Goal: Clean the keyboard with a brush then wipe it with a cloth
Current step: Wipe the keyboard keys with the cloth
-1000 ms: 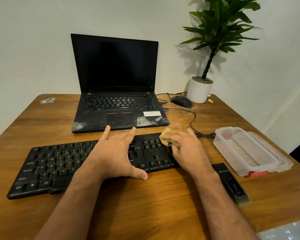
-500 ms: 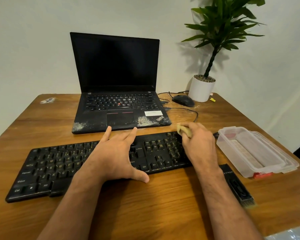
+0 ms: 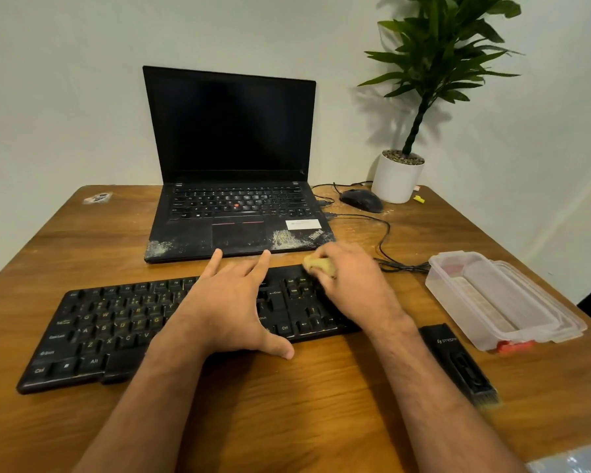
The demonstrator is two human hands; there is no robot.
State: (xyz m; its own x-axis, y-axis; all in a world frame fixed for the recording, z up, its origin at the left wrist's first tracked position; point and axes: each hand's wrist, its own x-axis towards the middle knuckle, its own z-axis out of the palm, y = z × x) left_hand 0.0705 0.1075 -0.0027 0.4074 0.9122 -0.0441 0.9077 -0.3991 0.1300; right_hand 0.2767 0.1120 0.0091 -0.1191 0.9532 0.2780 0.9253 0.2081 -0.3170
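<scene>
My left hand (image 3: 232, 302) lies spread on the keyboard (image 3: 123, 326) mid-desk; my right hand (image 3: 352, 281) pinches the cloth (image 3: 318, 265) over its right keys. Wiping hard could, I judge, skid the keyboard or snag keycaps.

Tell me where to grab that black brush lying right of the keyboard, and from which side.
Grip the brush across its plain black handle, the end farther from the camera near the logo. The bristles point toward the near table edge, so leave that end free. Come from above with the right hand, probably easiest: the brush lies flat with bare wood either side, and the plastic container sits farther right.
</scene>
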